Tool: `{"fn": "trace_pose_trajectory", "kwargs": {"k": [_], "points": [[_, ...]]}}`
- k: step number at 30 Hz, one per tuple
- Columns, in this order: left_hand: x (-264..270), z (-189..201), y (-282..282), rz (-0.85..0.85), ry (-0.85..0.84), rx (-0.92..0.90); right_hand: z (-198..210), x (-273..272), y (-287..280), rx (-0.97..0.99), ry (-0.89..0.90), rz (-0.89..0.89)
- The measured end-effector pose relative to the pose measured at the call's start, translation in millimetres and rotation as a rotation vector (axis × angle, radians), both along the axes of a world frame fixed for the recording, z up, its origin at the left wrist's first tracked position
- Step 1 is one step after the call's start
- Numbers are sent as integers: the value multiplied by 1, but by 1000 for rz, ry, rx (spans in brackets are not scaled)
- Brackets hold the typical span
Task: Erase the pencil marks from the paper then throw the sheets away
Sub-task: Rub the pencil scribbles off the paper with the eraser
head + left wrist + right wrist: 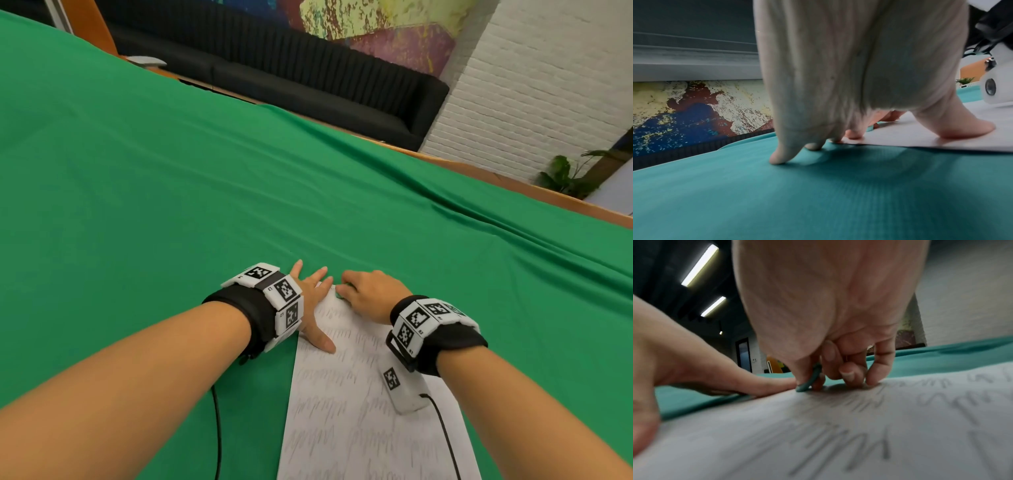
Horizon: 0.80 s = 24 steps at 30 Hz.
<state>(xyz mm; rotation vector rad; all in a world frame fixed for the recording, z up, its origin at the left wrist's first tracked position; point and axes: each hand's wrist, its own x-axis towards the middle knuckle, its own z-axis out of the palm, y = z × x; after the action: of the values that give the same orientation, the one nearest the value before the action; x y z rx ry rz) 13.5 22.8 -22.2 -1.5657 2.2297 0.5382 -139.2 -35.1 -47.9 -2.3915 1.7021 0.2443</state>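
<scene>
Paper (359, 404): white sheet, flat on the green-covered worktop (171, 171), near edge, rows of pencil marks (329, 404) over most of the visible face, so erasing looks barely begun. Left hand (313, 305) lies spread and flat, straight fingers (953, 128) pressing the sheet's far-left corner, outer fingers spilling onto the cloth. Right hand (371, 294) has its grip closed on a small green eraser (809, 381), pinched between thumb and forefinger, edge touching the paper at the far corner. Judgement: sheet is light, thin, limp; it will skate on the cloth and buckle or tear if rubbed unpinned. Hold by flat pressure just beside the rubbed patch. For discarding, lift at a free edge or corner. Eraser small, soft; a pinch suits it.
</scene>
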Motion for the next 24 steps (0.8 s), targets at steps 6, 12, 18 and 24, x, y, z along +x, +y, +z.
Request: {"fn": "trace_pose_trajectory", "kwargs": {"k": [6,12,18,24], "points": [[0,3,2,5,9,2,9,-3,-6,-79,-25,-59],[0,2,0,6,4,10,-3,-18,5,54,-114,-29],[0,0,1,1,-6,-2,-2,-18,-4,-10,-210,-42],[0,-2,-1,14,-3,8,-4,-24,-3,-79,-82,31]]}}
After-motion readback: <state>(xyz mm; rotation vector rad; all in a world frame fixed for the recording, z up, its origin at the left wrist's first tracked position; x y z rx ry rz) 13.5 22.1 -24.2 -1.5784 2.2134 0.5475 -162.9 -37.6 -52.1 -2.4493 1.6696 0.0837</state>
